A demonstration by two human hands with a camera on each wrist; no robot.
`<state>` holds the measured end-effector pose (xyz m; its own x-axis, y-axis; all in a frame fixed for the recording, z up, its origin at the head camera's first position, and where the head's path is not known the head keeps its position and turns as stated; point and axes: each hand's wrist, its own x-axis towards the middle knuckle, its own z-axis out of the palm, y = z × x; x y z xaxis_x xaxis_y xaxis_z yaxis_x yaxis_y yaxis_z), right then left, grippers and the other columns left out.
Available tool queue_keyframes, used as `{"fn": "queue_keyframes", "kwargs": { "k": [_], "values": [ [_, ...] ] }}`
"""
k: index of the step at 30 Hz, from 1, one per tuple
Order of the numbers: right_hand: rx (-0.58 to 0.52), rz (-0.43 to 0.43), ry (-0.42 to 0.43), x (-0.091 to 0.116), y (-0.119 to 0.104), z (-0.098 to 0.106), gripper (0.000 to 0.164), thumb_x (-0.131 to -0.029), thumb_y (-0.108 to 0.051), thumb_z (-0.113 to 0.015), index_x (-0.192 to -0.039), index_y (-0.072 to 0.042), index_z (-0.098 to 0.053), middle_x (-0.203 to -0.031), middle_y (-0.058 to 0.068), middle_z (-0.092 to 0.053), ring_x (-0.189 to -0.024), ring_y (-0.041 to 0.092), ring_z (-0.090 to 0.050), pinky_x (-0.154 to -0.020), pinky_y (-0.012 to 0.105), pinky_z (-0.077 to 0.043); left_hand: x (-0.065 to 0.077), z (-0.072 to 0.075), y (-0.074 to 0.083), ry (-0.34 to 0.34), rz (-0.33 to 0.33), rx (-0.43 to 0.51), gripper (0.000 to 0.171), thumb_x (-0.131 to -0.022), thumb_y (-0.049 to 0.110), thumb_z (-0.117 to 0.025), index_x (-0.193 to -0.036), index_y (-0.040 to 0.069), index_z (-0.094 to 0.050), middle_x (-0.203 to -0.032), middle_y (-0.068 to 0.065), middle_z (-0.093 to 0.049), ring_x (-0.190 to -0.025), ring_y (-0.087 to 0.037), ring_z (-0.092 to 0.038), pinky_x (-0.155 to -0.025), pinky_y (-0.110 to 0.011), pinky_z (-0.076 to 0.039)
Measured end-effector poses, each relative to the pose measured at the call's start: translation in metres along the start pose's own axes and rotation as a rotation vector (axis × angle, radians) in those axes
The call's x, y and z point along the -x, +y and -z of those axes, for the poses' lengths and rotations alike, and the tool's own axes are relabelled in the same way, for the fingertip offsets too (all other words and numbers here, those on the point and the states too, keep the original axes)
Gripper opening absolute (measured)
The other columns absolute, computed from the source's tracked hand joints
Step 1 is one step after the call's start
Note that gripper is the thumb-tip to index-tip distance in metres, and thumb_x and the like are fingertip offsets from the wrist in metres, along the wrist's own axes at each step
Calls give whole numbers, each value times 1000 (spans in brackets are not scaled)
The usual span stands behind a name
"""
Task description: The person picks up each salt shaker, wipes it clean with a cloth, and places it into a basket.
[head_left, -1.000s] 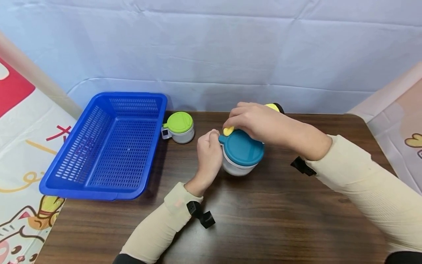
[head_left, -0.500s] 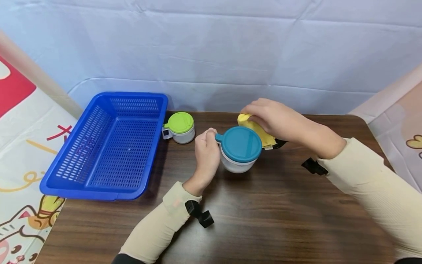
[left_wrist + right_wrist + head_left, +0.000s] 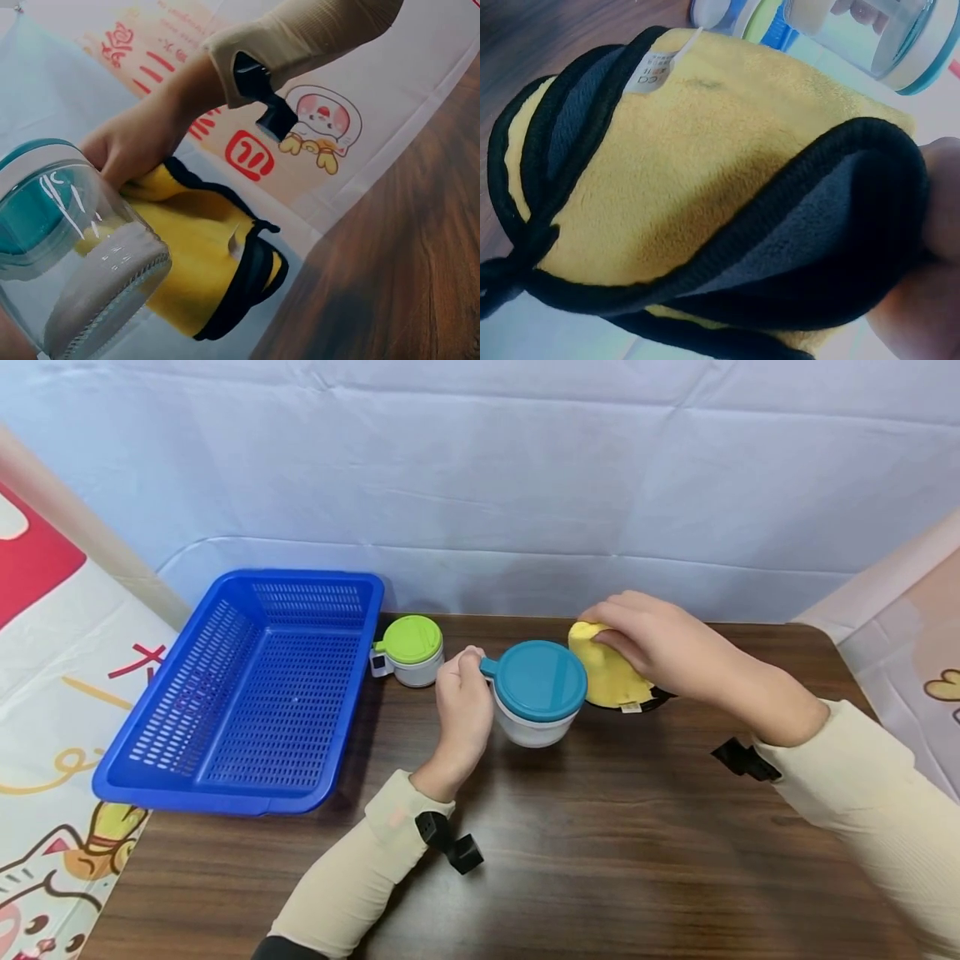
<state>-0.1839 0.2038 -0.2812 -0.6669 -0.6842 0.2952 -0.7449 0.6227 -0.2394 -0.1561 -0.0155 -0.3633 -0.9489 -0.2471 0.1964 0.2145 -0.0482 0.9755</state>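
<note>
A clear seasoning jar [image 3: 534, 733] with a teal lid [image 3: 542, 681] is raised above the table. My left hand [image 3: 462, 714] grips it by the handle side, so the handle is mostly hidden. Through the glass in the left wrist view, a whitish filling [image 3: 105, 289] lies slanted, as the jar is tilted. Just right of the jar, my right hand [image 3: 663, 639] pinches a folded yellow cloth [image 3: 609, 675] between thumb and fingers. Black edging, a dark grey reverse and a small white label [image 3: 651, 73] show on the cloth in the right wrist view.
A blue perforated basket [image 3: 330, 768] stands on the left of the wooden table [image 3: 600, 860]. Close to its right side sits a smaller jar with a lime green lid [image 3: 411, 639]. A pale curtain [image 3: 480, 485] hangs behind the table's back edge.
My right hand has drawn the cloth away from the jar's lid toward the right, bringing more of it into view. The jar in my left hand has shifted slightly left and back.
</note>
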Motion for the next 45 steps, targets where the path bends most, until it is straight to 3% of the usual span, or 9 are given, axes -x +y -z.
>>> {"fn": "queue_keyframes", "kwargs": {
  "k": [13,23,36,45],
  "values": [
    [23,-30,13,23,-8,10,20,-87,-4,-61,-104,-15,-60,-93,-5,-56,-86,10,-50,-76,30,-42,-3,1,0,3,18,15,39,-93,10,-32,-53,8,-31,-53,-2,-26,-50,-16,-27,-51,-25,-24],
    [9,24,5,36,-22,13,27,-84,-4,-66,-106,-18,-60,-99,-14,-55,-91,2,-47,-80,19,-39,-4,1,-1,-5,22,16,40,-93,12,-32,-53,7,-32,-53,-3,-28,-49,-17,-29,-50,-25,-25],
    [-28,66,44,35,-30,7,26,-83,-10,-69,-105,-21,-62,-98,-17,-55,-92,-1,-47,-79,18,-39,-1,-3,0,-9,31,12,41,-94,12,-32,-53,8,-32,-52,-2,-26,-50,-16,-27,-51,-26,-24],
    [16,5,91,32,-29,2,24,-82,-6,-69,-103,-16,-62,-95,-9,-57,-86,5,-50,-75,25,-41,-1,-4,-1,-37,72,-4,38,-91,11,-33,-54,8,-32,-52,-1,-25,-50,-15,-24,-51,-25,-22]
  ]
}}
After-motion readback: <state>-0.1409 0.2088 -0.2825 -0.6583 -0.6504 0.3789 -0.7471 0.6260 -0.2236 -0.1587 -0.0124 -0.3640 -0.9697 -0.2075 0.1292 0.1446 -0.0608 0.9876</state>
